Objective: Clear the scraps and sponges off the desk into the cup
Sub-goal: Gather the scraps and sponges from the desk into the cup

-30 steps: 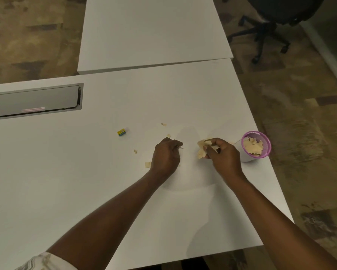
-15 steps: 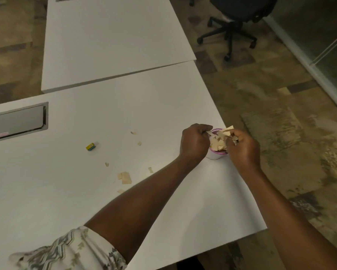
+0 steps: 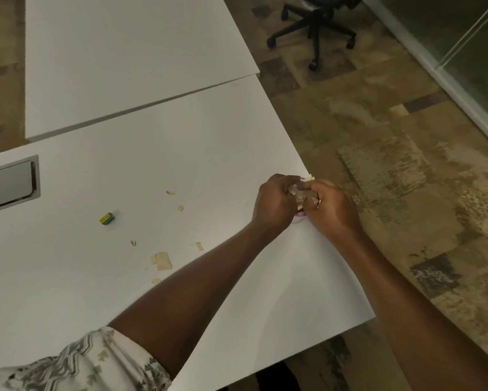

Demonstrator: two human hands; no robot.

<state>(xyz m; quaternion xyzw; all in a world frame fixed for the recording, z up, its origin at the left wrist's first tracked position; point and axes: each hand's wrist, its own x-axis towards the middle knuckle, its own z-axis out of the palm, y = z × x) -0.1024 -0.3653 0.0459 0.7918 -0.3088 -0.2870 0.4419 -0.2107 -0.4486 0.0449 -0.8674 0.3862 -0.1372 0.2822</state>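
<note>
Both hands meet over the cup (image 3: 300, 214) at the right edge of the desk (image 3: 237, 136), hiding all of it but slivers of purple rim. The left hand (image 3: 275, 204) and right hand (image 3: 334, 211) have their fingers curled inward, together gripping a wad of scraps (image 3: 295, 191) right above the cup's mouth (how much of the wad is already inside cannot be told). Well to the left, loose scraps (image 3: 163, 261) lie scattered on the white desk, the largest near the left forearm. Farther left sits a small yellow, green and blue sponge (image 3: 107, 218), on its own. A grey hatch (image 3: 8, 184) is set into the desk's left side, and an office chair (image 3: 319, 24) stands beyond.
</note>
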